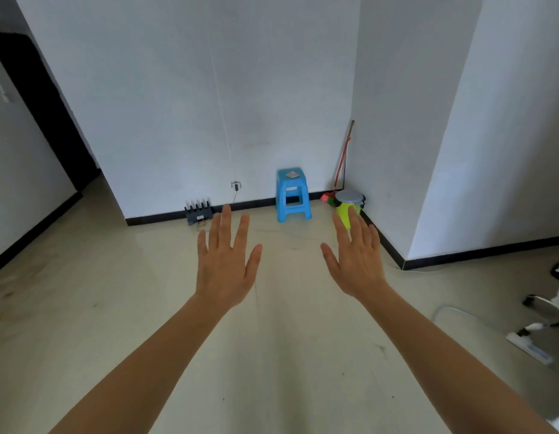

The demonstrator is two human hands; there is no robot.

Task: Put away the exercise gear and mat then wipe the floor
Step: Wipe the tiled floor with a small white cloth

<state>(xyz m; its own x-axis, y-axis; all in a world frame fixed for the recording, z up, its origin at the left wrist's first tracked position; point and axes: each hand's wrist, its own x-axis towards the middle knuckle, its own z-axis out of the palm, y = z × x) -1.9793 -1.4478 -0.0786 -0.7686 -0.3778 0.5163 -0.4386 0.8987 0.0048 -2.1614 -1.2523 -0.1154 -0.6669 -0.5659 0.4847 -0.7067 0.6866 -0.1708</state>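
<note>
Both my arms stretch out in front of me over a pale beige floor (pixel 84 308). My left hand (pixel 225 261) is held flat, palm down, fingers spread, with nothing in it. My right hand (pixel 356 261) is likewise flat and empty, fingers apart. No mat or exercise gear shows in this view. A broom (pixel 342 164) with a red and wooden handle leans in the far corner, its pink and green head on the floor.
A blue plastic stool (pixel 292 195) stands against the back wall. A yellow-green bin with a grey lid (pixel 350 205) sits in the corner. A dark slotted rack (pixel 198 213) lies by the baseboard. A white power strip (pixel 530 346) and chair base (pixel 544 303) are at right.
</note>
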